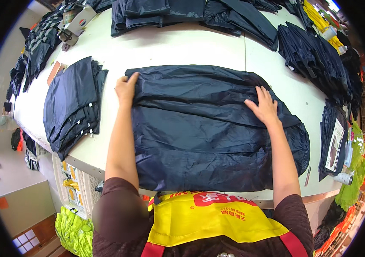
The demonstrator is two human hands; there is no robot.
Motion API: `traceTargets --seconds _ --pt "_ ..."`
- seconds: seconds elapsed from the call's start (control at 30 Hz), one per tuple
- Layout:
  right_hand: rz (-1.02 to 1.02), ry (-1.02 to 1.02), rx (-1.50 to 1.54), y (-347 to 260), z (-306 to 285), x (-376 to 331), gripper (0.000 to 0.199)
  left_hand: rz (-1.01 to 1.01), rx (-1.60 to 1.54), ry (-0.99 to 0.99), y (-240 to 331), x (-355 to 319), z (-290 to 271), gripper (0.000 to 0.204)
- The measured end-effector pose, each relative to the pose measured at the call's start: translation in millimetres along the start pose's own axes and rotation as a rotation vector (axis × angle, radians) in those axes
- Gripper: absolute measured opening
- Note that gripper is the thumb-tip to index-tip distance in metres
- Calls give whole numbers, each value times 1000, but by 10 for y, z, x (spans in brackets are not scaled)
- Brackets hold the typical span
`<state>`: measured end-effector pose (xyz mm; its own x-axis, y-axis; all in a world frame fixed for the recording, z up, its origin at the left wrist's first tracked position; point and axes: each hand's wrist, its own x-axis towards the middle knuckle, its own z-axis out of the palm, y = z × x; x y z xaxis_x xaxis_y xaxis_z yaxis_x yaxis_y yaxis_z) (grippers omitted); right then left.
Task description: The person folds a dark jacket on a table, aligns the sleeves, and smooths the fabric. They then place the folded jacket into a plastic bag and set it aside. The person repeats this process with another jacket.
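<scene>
A dark navy garment (199,132) of thin, shiny fabric lies spread on the white table (169,49) in front of me, creased lengthwise, its gathered edge toward the right. At its upper left corner my left hand (126,89) is closed on the edge, thumb on top; the other fingertips are partly hidden. My right hand (264,107) rests on the upper right part of the cloth, fingers spread, holding nothing. Left of the garment sits a stack of folded navy garments (73,100) with small white tags along one side.
More folded dark garments (161,15) lie along the far side, with another pile (315,60) at the far right. A bundle with a printed card (334,141), a small cylindrical container (344,178) and a slim pointed tool (308,176) lie at right. White crates (86,188) stand below the left edge.
</scene>
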<state>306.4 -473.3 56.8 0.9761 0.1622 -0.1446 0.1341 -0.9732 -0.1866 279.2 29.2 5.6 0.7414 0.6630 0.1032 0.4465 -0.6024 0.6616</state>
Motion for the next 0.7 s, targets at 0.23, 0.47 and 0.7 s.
traceTargets --seconds 0.23,0.47,0.7 --pt "-71 3 251 42 -124 808 82 35 -58 -440 318 341 -276 102" --pt "-410 370 98 -53 -304 514 31 135 38 -526 376 302 -479 60" --pt "-794 593 99 55 -463 -1449 39 842 -18 65 -157 -1091 -1531 28"
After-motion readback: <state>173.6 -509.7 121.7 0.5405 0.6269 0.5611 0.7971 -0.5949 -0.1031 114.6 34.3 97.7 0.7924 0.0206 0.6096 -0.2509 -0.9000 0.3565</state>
